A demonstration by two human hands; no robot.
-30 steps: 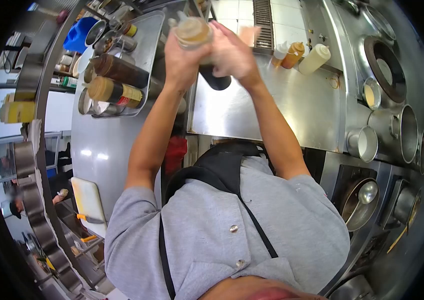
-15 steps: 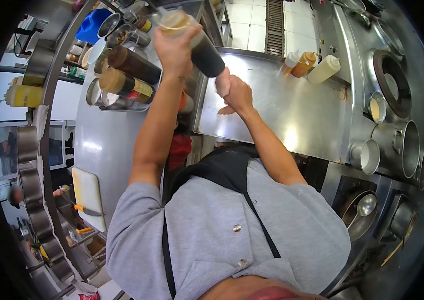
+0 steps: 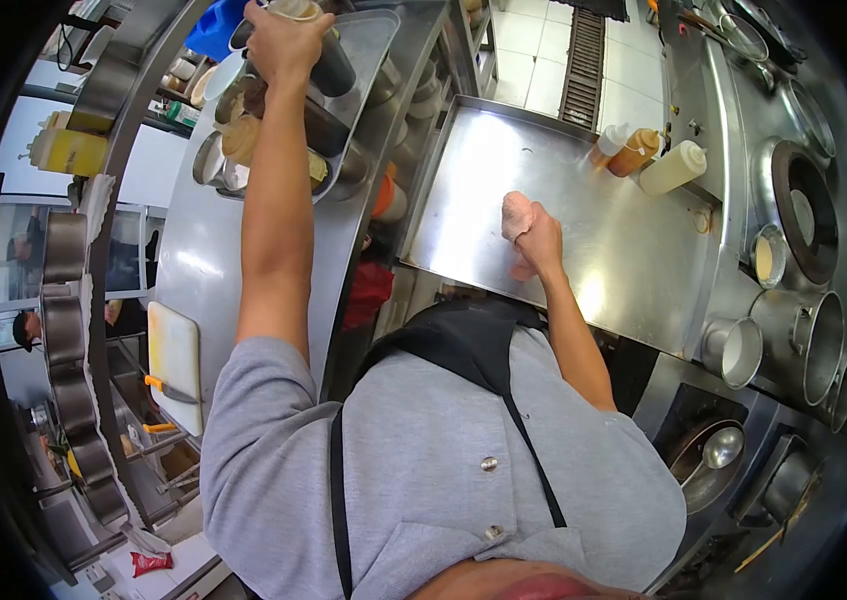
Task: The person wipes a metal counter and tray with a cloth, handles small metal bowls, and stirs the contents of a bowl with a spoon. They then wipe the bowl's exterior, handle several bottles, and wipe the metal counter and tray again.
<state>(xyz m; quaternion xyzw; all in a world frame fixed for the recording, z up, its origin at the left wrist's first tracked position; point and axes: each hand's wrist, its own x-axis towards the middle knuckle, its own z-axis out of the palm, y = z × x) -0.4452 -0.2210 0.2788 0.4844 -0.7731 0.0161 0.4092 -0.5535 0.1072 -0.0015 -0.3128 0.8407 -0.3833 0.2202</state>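
My left hand (image 3: 286,42) grips a dark-filled bottle (image 3: 334,72) near its pale cap, at the far end of the metal tray (image 3: 391,28). Beside my left forearm in that tray are another dark bottle (image 3: 329,126) and a bottle with a tan top (image 3: 240,140). Over the steel worktop (image 3: 464,180), my right hand (image 3: 542,242) is closed around a crumpled pale pink cloth (image 3: 517,214), which sticks out above and below the fingers.
Several squeeze bottles (image 3: 674,168) stand along the worktop's right side. Pots (image 3: 796,335) and a pan with a ladle (image 3: 722,448) are at right. On the left counter lies a white cutting board (image 3: 175,350) with an orange-handled knife (image 3: 170,389). A person (image 3: 29,328) is in the background.
My left hand has carried the dark bottle up and left to the tray. My right hand, with the cloth, has come away from the bottle's base, moving right and closer to my body.
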